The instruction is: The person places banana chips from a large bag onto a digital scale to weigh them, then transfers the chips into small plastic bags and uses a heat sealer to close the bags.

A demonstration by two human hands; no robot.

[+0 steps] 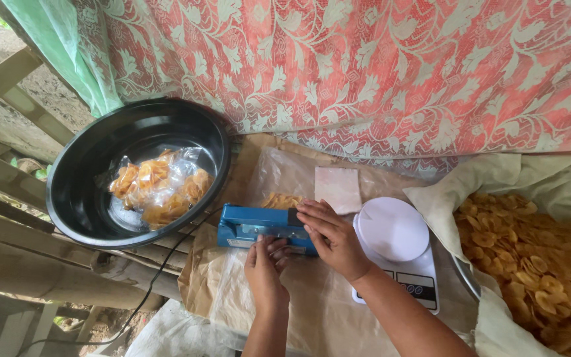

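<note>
at the centre of the paper-covered work surface, the right hand (330, 233) lies flat with fingers extended, pressing on the arm of the blue heat sealer (259, 228), while the left hand (266, 261) pinches the near edge of a clear bag directly below the sealer. the bag of yellow chips (281, 200) lies under the sealer bar, its filled end protruding on the far side. a white scale (398, 251) sits just right of the hands; sealed packets (160, 188) lie in the black basin (80, 178), well apart to the left.

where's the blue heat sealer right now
In the head view the blue heat sealer sits mid-frame on brown paper, under the right hand, between the black basin and the white kitchen scale.
</note>
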